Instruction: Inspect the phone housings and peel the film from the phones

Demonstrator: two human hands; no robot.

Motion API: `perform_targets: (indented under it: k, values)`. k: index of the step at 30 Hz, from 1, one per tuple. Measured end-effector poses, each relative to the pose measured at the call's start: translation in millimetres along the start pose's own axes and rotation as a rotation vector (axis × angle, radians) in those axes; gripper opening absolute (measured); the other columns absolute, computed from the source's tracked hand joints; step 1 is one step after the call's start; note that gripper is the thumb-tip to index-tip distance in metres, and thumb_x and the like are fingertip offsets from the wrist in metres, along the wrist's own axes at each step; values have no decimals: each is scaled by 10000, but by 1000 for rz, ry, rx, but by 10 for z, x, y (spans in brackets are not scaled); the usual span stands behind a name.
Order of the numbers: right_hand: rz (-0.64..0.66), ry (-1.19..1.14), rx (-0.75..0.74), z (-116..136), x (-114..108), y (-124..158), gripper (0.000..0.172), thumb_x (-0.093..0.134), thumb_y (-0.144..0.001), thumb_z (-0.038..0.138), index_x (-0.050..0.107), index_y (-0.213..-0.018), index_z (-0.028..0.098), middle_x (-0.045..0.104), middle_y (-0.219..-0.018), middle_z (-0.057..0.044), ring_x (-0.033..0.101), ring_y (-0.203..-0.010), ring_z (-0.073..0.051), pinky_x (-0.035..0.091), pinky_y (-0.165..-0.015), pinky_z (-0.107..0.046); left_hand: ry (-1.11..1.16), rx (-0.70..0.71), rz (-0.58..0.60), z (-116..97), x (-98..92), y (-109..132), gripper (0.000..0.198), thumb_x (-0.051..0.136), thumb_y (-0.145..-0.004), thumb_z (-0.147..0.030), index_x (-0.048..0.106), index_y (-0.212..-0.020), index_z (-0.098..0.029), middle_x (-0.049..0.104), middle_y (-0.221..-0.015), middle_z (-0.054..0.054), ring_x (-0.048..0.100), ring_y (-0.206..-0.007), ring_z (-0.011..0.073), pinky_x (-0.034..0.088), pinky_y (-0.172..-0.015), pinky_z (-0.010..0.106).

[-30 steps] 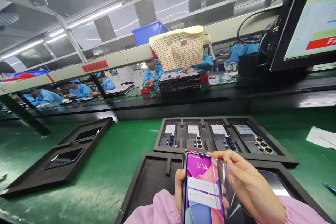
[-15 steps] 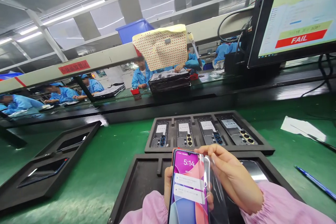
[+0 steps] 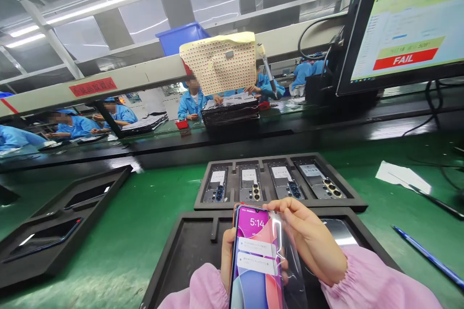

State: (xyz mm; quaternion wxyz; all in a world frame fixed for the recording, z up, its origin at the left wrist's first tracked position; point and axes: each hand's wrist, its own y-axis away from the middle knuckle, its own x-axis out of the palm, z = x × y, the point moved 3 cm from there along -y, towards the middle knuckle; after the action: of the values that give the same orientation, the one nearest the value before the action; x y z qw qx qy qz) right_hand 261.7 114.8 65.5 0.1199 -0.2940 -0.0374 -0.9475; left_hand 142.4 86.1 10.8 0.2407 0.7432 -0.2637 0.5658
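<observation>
A smartphone (image 3: pixel 253 263) with a lit lock screen reading 5:14 is gripped from behind by my left hand (image 3: pixel 227 253); some of its fingertips show past the phone's right edge. My right hand (image 3: pixel 310 236) pinches the top of a clear plastic film (image 3: pixel 293 270), which stands partly lifted along the right side of the screen. Beneath both hands lies a dark foam tray (image 3: pixel 181 260), with another shiny phone (image 3: pixel 337 231) partly hidden behind my right wrist.
Beyond sits a foam tray (image 3: pixel 232 205) of several phones, camera side up. At left, another tray (image 3: pixel 54 256) bears two dark phones. To the right are a blue pen (image 3: pixel 427 253), white paper (image 3: pixel 398 176) and a monitor (image 3: pixel 409 34) showing FAIL. Co-workers in blue sit across.
The whole view has shifted slightly, so the bench things appear further left. Both hands keep their hold on the phone and film, with the film bent a little differently.
</observation>
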Motion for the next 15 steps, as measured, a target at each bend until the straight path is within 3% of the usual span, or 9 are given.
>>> perform_targets:
  k: [9,12,15]
  values:
    - [15,21,-35,-51,-21,-26,226,596,-818,421,529,-779,209,602,-978,-23,545,-805,-173,423,-683,-288,-17,-25,20,-44,31,-4,654,513,-678,-582,611,-1013,-29,621,-850,144,558,-773,242,394,-681,319]
    - [-41,83,-55,-64,-44,-41,270,609,-798,469,554,-885,220,613,-1046,-46,549,-977,-207,415,-837,-334,-98,-28,-21,-66,-5,1,650,519,-689,-586,614,-1039,-47,634,-873,150,577,-832,274,401,-740,341]
    - [-143,171,-49,-58,-86,-48,471,590,-768,571,494,-1081,231,544,-1208,-86,475,-1150,-234,345,-972,-394,-143,7,-40,-83,-46,-10,663,526,-691,-605,639,-984,-21,643,-858,167,591,-835,290,415,-750,345]
